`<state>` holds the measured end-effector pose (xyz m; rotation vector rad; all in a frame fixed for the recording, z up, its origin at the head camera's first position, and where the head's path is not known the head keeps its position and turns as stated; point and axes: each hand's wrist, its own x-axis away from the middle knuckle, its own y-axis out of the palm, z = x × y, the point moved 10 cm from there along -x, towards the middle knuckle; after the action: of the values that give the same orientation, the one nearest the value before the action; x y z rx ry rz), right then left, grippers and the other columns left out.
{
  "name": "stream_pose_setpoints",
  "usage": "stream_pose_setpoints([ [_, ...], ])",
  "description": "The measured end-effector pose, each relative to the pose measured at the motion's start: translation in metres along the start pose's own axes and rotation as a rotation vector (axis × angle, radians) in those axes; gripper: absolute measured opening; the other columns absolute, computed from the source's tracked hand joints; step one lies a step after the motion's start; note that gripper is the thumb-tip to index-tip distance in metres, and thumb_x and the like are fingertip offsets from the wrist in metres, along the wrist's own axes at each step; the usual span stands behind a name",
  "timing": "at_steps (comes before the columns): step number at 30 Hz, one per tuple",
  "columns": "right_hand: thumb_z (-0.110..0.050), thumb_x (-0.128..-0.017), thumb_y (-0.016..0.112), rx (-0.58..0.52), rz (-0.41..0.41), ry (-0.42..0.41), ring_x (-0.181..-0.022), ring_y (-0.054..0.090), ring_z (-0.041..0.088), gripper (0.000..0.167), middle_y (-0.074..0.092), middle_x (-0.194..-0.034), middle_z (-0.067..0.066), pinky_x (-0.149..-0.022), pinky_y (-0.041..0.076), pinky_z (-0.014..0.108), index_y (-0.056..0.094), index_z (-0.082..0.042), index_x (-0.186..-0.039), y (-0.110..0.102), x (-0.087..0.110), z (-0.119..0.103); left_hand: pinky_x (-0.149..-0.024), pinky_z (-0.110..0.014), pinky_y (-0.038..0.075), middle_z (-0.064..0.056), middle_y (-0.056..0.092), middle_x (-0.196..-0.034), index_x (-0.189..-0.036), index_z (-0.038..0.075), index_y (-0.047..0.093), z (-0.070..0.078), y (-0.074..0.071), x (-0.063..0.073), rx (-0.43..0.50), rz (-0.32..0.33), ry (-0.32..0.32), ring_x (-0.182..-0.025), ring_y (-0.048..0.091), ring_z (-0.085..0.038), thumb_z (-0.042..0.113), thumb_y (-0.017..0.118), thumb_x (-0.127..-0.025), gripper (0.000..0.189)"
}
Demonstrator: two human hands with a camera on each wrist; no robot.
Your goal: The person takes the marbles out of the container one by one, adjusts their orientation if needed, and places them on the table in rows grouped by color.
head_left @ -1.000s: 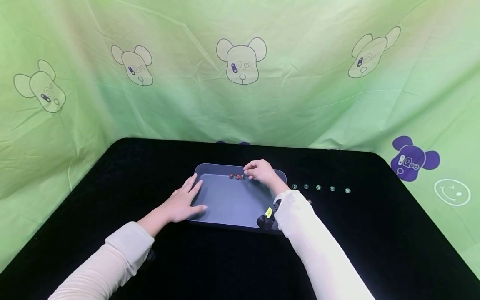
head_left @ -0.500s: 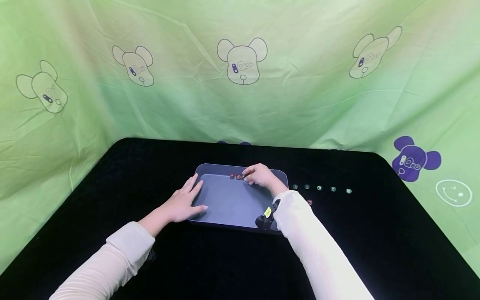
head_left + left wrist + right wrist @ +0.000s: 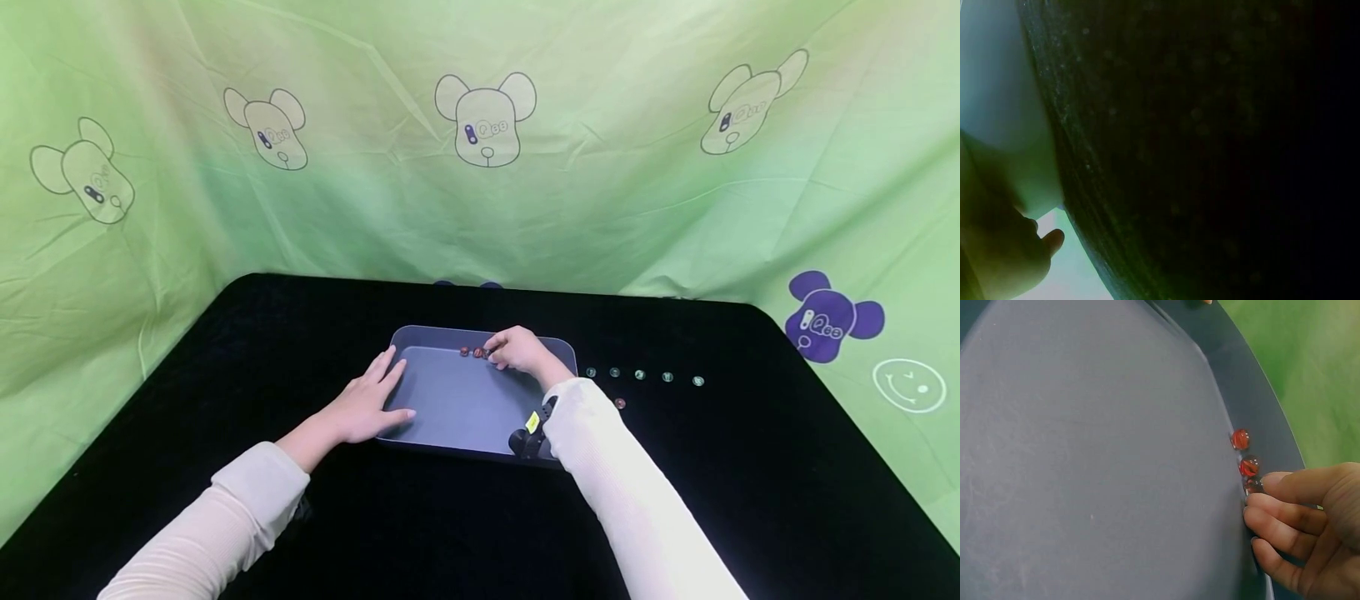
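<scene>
A grey rectangular tray lies on the black table. My left hand rests on its left rim, fingers spread and straight. In the left wrist view, part of that hand shows at the lower left. By the tray's far wall, my right hand pinches a clear, dark-patterned marble between thumb and fingers. Two orange-red glass marbles, one farther along and one beside the pinched one, sit in line at the foot of that wall. The right fingertips partly hide the pinched marble.
Right of the tray, several greenish glass marbles lie in a spaced row on the table. A single reddish marble lies nearer, close to the right sleeve. A green printed cloth hangs around the table's far side.
My right hand has shifted slightly left and down onto the rightmost marble of the short row, its fingers coming round it. The left hand stays on the tray's rim.
</scene>
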<state>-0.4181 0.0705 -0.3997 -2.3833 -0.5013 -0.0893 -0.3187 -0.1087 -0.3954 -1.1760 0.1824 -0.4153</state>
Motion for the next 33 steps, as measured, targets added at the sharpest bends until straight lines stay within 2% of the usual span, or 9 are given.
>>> stream_pose_setpoints([
  [7, 0.004, -0.074, 0.057, -0.015, 0.016, -0.013, -0.053, 0.052, 0.010, 0.016, 0.061, -0.068, 0.005, -0.049, 0.041, 0.022, 0.063, 0.005, -0.089, -0.0008, 0.0020, -0.0030, -0.094, -0.053, 0.018, -0.011, -0.004, -0.143, -0.138, 0.005, 0.015, -0.0006, 0.0000, 0.0002, 0.002, 0.002, -0.003, -0.129, 0.000, -0.028, 0.047, 0.050, -0.082, 0.079],
  [21, 0.002, -0.072, 0.061, 0.090, 0.025, -0.028, -0.055, 0.051, 0.010, 0.004, 0.058, -0.066, 0.002, -0.053, 0.041, 0.022, 0.064, 0.000, -0.074, -0.0008, 0.0023, -0.0075, -0.094, -0.053, 0.018, -0.011, -0.004, -0.143, -0.138, 0.005, 0.016, -0.0013, 0.0001, -0.0009, 0.000, 0.004, -0.001, -0.129, 0.000, -0.028, 0.047, 0.050, -0.082, 0.078],
  [26, 0.002, -0.070, 0.064, 0.125, 0.023, -0.035, -0.054, 0.051, 0.010, 0.006, 0.055, -0.060, -0.001, -0.052, 0.040, 0.022, 0.061, -0.003, -0.068, 0.0003, 0.0014, -0.0080, -0.094, -0.053, 0.018, -0.011, -0.004, -0.143, -0.138, 0.004, 0.015, -0.0013, -0.0002, -0.0006, 0.008, 0.002, -0.004, -0.129, 0.000, -0.029, 0.046, 0.050, -0.082, 0.078],
  [33, 0.000, -0.070, 0.065, 0.182, 0.006, -0.038, -0.053, 0.048, 0.009, 0.006, 0.052, -0.055, -0.003, -0.052, 0.038, 0.021, 0.062, -0.004, -0.067, 0.0017, 0.0019, -0.0095, -0.094, -0.053, 0.018, -0.011, -0.004, -0.143, -0.138, 0.004, 0.015, -0.0010, -0.0004, -0.0008, 0.002, 0.000, -0.004, -0.129, 0.000, -0.029, 0.047, 0.050, -0.082, 0.078],
])
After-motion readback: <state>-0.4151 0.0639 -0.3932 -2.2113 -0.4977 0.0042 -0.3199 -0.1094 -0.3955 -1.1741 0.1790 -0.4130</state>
